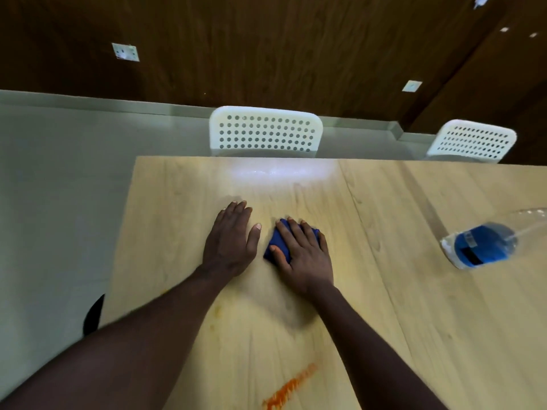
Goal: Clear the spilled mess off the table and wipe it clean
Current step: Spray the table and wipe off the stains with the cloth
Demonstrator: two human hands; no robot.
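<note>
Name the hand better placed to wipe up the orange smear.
Right. The right hand presses the cloth; the left hand lies flat and empty on the table.

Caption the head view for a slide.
Right hand presses a blue cloth on the wooden table; left hand rests flat beside it, orange smear nearer, bottle lying at right.

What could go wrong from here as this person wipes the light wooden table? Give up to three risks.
1. The orange smear sits near the light wooden table's front edge; an arm might drag through it.
2. The small folded blue cloth under the right hand may spread it.
3. The clear plastic bottle lying sideways could roll.
</note>
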